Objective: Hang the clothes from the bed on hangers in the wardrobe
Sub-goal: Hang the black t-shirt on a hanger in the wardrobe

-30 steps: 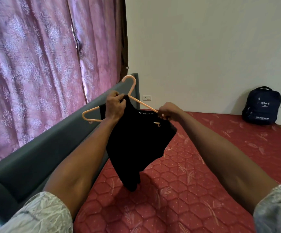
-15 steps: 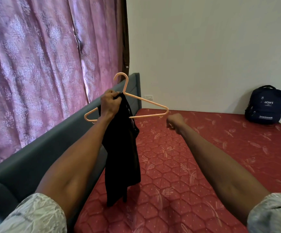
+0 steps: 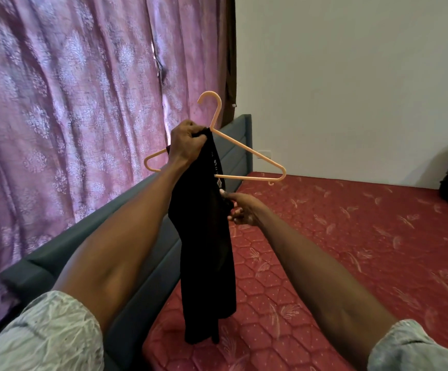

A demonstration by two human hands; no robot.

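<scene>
The right hand [image 3: 240,210] pinched the black cloth [image 3: 206,250] above the bed [image 3: 351,250]. The left hand [image 3: 186,145] squeezed cloth and orange hanger [image 3: 244,145] together. Bunched like that, the cloth could slide off.

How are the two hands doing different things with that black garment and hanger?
The left hand is raised, gripping the black garment and the hanger together near the hook. The right hand is lower, under the hanger's bar, fingers at the garment's edge; its grip is unclear. Both touch the garment.
</scene>
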